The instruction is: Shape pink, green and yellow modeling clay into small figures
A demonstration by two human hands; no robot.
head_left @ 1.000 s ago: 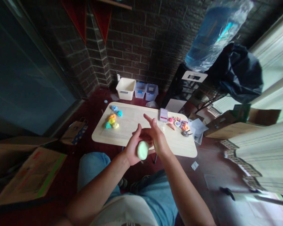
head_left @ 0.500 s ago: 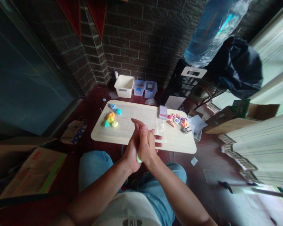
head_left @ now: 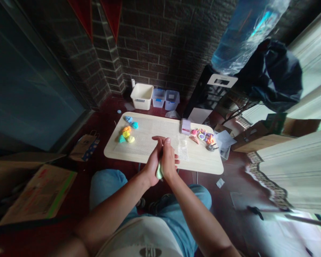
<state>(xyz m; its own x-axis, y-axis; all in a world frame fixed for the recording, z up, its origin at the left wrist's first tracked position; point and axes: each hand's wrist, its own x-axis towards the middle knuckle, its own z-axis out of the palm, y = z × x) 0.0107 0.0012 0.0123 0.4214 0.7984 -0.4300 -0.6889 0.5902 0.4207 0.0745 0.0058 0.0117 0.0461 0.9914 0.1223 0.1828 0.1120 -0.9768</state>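
Note:
Pale green modelling clay (head_left: 159, 172) is pressed between my two palms, and only its near end shows below them. My left hand (head_left: 152, 164) lies against one side of it, thumb up. My right hand (head_left: 169, 161) closes over it from the other side, its fingertips pointing to the right. Both hands are held in front of the table's near edge, above my knees. On the left of the table (head_left: 117, 151) lie several clay lumps: blue (head_left: 128, 119), turquoise (head_left: 134, 125), orange (head_left: 126, 129), yellow (head_left: 126, 134), green (head_left: 121, 139) and pale yellow (head_left: 130, 139).
A phone (head_left: 186, 126) rests near the table's back edge. Several small colourful clay figures (head_left: 202, 136) sit at its right. Behind stand a white bin (head_left: 142, 101) and blue clear boxes (head_left: 158, 100). A water dispenser (head_left: 203, 103) is at the back right; cardboard boxes (head_left: 40, 192) flank the table.
My right hand, earlier raised off the clay, has come down onto it. The green clay, at first a rounded lump in my left palm, is now mostly hidden between both palms.

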